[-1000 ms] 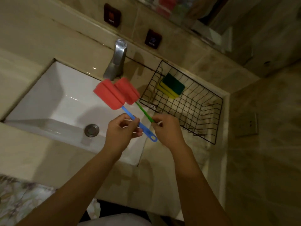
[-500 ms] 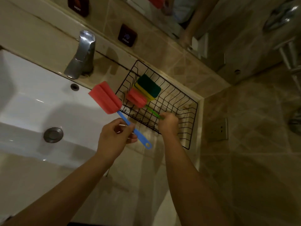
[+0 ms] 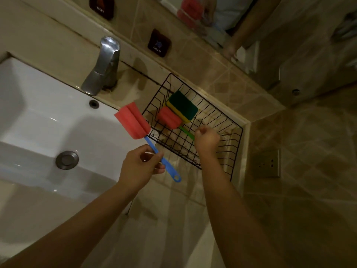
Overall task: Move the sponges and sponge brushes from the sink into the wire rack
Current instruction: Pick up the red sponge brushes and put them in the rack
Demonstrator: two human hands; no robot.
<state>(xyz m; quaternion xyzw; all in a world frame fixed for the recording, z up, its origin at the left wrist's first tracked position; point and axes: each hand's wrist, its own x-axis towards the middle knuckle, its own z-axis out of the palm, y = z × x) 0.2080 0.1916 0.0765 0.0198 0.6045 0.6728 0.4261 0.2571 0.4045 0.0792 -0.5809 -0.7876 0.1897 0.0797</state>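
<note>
My left hand (image 3: 139, 167) grips the blue handle of a red sponge brush (image 3: 133, 121), held above the sink's right edge, its head tilted up-left. My right hand (image 3: 206, 141) is closed around the green handle of a second red sponge brush (image 3: 169, 118), whose head lies inside the black wire rack (image 3: 234, 151) against a green-and-yellow sponge (image 3: 183, 106). The rack stands on the counter right of the white sink (image 3: 38, 120).
A metal faucet (image 3: 103, 65) rises behind the sink, with a drain (image 3: 67, 159) in the basin. Hot and cold buttons sit on the tiled wall. A mirror runs above the rack, and a wall socket (image 3: 267, 164) is at the right.
My right hand carried the green-handled brush from over the sink into the rack and lowered its head beside the sponge. My left hand kept the blue-handled brush near the sink's edge.
</note>
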